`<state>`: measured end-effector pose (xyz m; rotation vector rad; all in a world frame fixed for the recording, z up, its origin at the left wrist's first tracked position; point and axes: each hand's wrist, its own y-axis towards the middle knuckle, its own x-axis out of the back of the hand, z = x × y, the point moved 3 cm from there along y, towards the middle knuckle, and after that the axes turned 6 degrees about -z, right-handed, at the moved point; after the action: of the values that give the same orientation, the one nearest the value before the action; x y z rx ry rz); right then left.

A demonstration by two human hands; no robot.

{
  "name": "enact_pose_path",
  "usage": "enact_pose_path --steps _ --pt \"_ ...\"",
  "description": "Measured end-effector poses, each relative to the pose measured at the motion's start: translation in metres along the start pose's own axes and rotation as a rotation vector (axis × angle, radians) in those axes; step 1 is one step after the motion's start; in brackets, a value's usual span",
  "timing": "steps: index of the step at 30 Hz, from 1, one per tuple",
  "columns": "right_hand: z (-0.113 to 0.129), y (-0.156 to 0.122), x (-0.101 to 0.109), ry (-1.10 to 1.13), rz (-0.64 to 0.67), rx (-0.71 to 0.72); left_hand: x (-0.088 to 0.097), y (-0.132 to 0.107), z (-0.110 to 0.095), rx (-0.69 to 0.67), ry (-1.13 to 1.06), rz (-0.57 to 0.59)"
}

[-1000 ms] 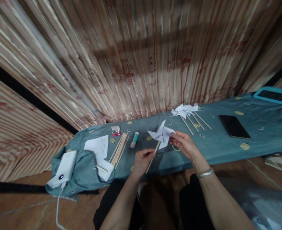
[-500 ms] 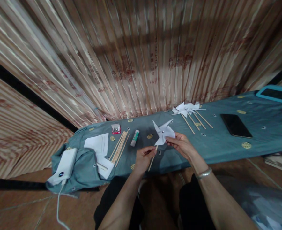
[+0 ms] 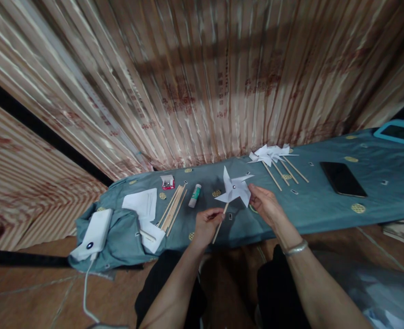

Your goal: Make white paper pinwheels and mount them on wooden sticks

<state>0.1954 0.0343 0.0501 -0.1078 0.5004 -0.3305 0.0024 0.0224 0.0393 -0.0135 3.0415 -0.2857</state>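
1. Two hands show in my head view, and the left hand (image 3: pixel 207 225) pinches the wooden stick (image 3: pixel 226 209) of a white paper pinwheel (image 3: pixel 234 188) between thumb and fingers.
2. I see the pinwheel tilted over the near half of the cloth-covered table (image 3: pixel 301 208), its four blades spread around a shiny pin head (image 3: pixel 234 187).
3. My right hand (image 3: pixel 265 203) has its fingers bent right beside one blade — I cannot tell whether they touch or grip it.
4. Beyond that hand I make out a heap of white pinwheels (image 3: pixel 268 154), with a dark phone (image 3: pixel 343 179) to its right.
5. Left of the pinwheel I find a glue stick (image 3: pixel 195 195), then loose sticks (image 3: pixel 172 211) and an open red box (image 3: pixel 168 182).
6. Farther left — white paper (image 3: pixel 142 203) and a white power bank (image 3: pixel 98 230) with its cable (image 3: pixel 85 288).
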Motion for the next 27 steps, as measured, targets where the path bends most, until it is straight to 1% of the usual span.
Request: enact_pose_path --steps 4,14,18,21,24,27 --pt "-0.002 -0.001 -0.003 -0.009 0.000 -0.015 0.000 0.002 0.002 0.003 0.002 -0.005" --pt "-0.007 -0.005 -0.009 0.016 -0.015 -0.128 0.002 0.003 0.002 -0.008 -0.007 -0.053" --pt "-0.010 -0.007 -0.014 0.011 0.016 -0.155 0.002 0.004 0.003 -0.029 -0.051 -0.057" --pt "-0.013 -0.010 -0.019 -0.008 0.021 -0.142 0.002 0.004 0.004 -0.028 -0.068 -0.064" --pt "-0.015 -0.014 -0.025 -0.054 0.070 -0.130 0.002 0.004 0.004 -0.039 -0.055 -0.040" --pt "-0.015 -0.019 -0.027 -0.136 0.133 -0.157 0.003 0.005 0.003 -0.055 -0.043 -0.034"
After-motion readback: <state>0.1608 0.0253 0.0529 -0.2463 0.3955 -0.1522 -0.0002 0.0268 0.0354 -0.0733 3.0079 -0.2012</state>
